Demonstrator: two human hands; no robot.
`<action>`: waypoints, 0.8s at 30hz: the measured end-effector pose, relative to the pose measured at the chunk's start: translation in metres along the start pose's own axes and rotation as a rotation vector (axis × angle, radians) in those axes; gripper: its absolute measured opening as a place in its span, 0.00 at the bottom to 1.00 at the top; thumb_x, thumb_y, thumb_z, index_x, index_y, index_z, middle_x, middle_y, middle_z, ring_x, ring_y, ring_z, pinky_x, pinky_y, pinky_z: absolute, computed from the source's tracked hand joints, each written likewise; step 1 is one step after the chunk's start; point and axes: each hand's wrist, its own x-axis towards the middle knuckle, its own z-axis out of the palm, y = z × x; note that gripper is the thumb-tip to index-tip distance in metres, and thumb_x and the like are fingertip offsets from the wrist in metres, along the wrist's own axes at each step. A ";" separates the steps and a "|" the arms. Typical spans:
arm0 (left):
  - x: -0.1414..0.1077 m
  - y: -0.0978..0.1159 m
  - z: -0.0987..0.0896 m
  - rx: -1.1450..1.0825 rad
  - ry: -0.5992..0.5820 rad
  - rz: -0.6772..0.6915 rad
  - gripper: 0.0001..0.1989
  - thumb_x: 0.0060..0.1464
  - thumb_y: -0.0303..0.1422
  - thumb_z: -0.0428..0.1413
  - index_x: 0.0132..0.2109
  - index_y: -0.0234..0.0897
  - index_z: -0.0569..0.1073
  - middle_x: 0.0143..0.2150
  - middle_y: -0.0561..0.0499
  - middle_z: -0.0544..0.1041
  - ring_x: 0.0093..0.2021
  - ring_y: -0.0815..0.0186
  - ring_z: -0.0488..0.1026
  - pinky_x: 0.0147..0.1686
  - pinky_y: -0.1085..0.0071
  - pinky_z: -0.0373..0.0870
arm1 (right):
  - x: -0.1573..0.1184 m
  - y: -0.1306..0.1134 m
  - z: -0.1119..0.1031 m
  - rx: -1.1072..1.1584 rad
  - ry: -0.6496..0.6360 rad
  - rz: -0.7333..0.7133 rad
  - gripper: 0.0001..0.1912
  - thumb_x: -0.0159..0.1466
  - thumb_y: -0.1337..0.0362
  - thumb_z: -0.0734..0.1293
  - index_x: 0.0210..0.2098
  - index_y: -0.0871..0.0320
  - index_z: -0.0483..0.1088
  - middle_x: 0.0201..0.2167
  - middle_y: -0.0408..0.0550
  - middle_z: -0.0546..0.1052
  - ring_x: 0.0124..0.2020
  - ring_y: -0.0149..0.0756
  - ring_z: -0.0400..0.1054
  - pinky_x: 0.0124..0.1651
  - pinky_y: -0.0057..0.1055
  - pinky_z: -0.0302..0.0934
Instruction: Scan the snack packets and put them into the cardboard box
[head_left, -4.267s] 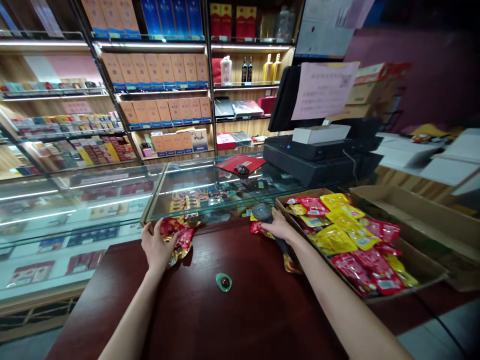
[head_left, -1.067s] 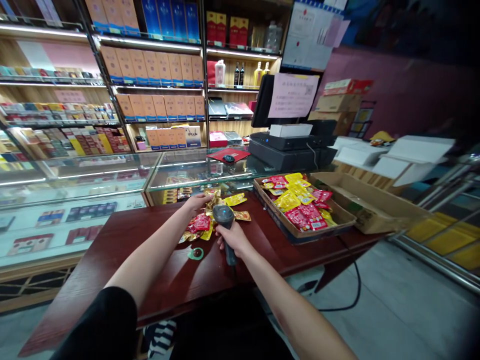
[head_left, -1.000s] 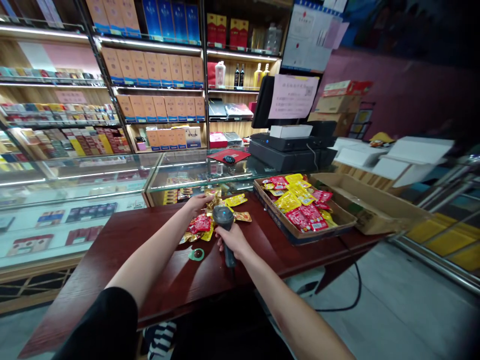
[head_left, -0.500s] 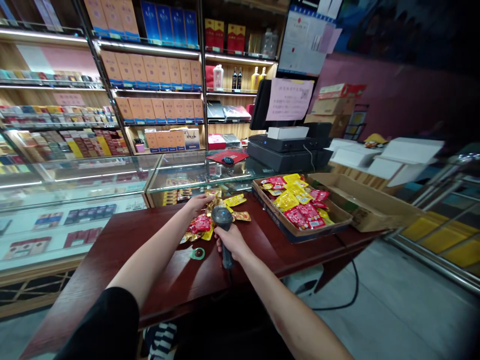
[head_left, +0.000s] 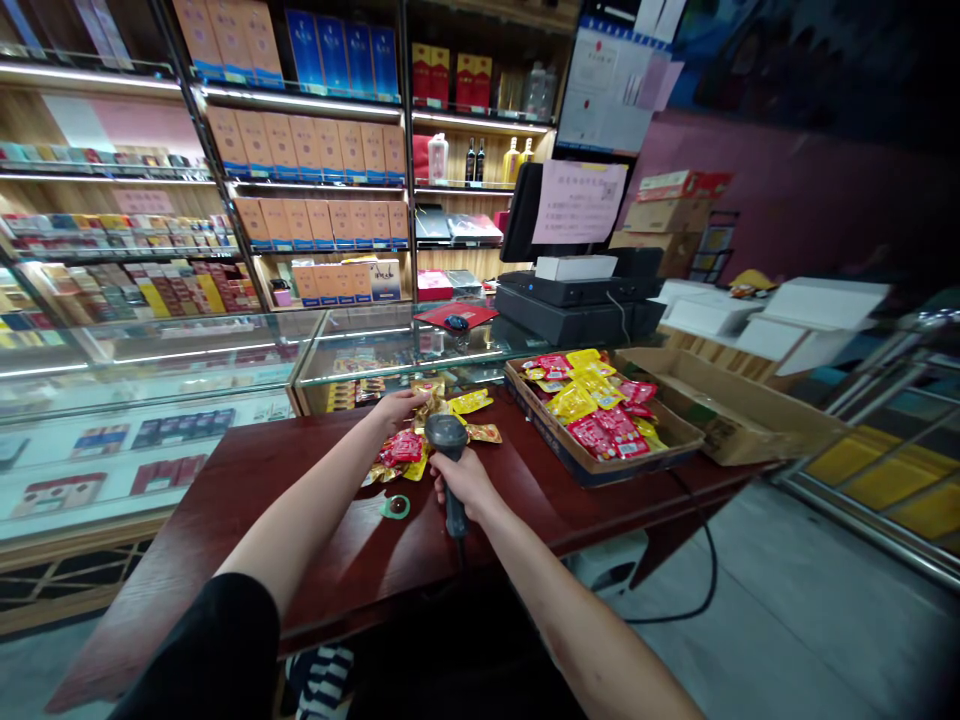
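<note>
1. Foil packets [head_left: 403, 447] lie heaped on the dark red table [head_left: 195, 500], on the far side of the scanner; more fill a carton at the right.
2. The carton [head_left: 553, 448] stands apart from both hands, leaving elbow room — best used to hold the arms easy.
3. The scanner [head_left: 447, 432] is gripped by the right hand [head_left: 466, 478], fingers wrapped round its handle, head towards the heap. A steady wrist should serve better than waving it about.
4. The gold packet [head_left: 430, 403] is pinched in the left hand [head_left: 400, 405], just beyond the scanner's head. Ideally its film is taut, printed code facing the scanner, fingertips off it — which way the code faces, I cannot tell.
5. The green piece [head_left: 396, 507] lies on the near side of the heap, best left undisturbed.
</note>
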 end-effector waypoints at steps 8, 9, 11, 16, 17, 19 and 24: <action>-0.005 0.002 0.021 -0.009 -0.071 -0.007 0.18 0.32 0.38 0.69 0.31 0.34 0.74 0.27 0.51 0.76 0.23 0.71 0.70 0.23 0.75 0.64 | 0.018 -0.023 -0.025 -0.032 0.184 -0.334 0.09 0.49 0.65 0.65 0.31 0.60 0.72 0.29 0.44 0.76 0.32 0.35 0.69 0.37 0.29 0.63; -0.004 0.002 0.029 0.004 -0.082 -0.007 0.18 0.33 0.39 0.69 0.31 0.34 0.75 0.27 0.51 0.76 0.23 0.71 0.70 0.23 0.75 0.63 | 0.022 -0.029 -0.032 -0.038 0.189 -0.324 0.09 0.49 0.65 0.65 0.31 0.60 0.72 0.27 0.44 0.76 0.32 0.35 0.69 0.37 0.29 0.63; 0.000 0.006 0.050 0.050 -0.092 0.005 0.17 0.36 0.40 0.67 0.31 0.34 0.75 0.26 0.51 0.75 0.23 0.72 0.69 0.21 0.77 0.61 | 0.030 -0.040 -0.050 -0.022 0.198 -0.282 0.10 0.49 0.65 0.65 0.30 0.61 0.73 0.25 0.44 0.76 0.30 0.34 0.69 0.36 0.29 0.62; 0.024 0.024 0.126 0.107 -0.212 0.085 0.14 0.41 0.39 0.65 0.32 0.34 0.76 0.27 0.51 0.75 0.24 0.72 0.68 0.21 0.78 0.60 | 0.047 -0.071 -0.120 0.000 0.340 -0.325 0.12 0.48 0.65 0.66 0.33 0.60 0.74 0.30 0.44 0.77 0.34 0.36 0.69 0.38 0.29 0.61; 0.032 0.029 0.144 0.099 -0.256 0.096 0.13 0.41 0.39 0.64 0.32 0.34 0.76 0.28 0.50 0.75 0.25 0.72 0.69 0.23 0.77 0.62 | 0.049 -0.078 -0.137 -0.008 0.370 -0.327 0.12 0.48 0.64 0.66 0.33 0.60 0.74 0.29 0.44 0.77 0.34 0.36 0.69 0.37 0.29 0.61; 0.048 0.038 0.182 0.094 -0.335 0.129 0.13 0.41 0.38 0.64 0.34 0.34 0.76 0.29 0.50 0.76 0.26 0.70 0.71 0.26 0.76 0.65 | 0.054 -0.093 -0.173 -0.010 0.415 -0.323 0.12 0.48 0.64 0.66 0.32 0.60 0.74 0.28 0.44 0.76 0.33 0.35 0.68 0.36 0.29 0.60; 0.093 0.054 0.274 0.149 -0.386 0.276 0.12 0.43 0.36 0.63 0.35 0.33 0.77 0.30 0.48 0.77 0.28 0.68 0.72 0.29 0.73 0.68 | 0.070 -0.125 -0.253 0.017 0.513 -0.376 0.11 0.46 0.66 0.66 0.30 0.61 0.74 0.26 0.43 0.76 0.29 0.32 0.67 0.34 0.27 0.58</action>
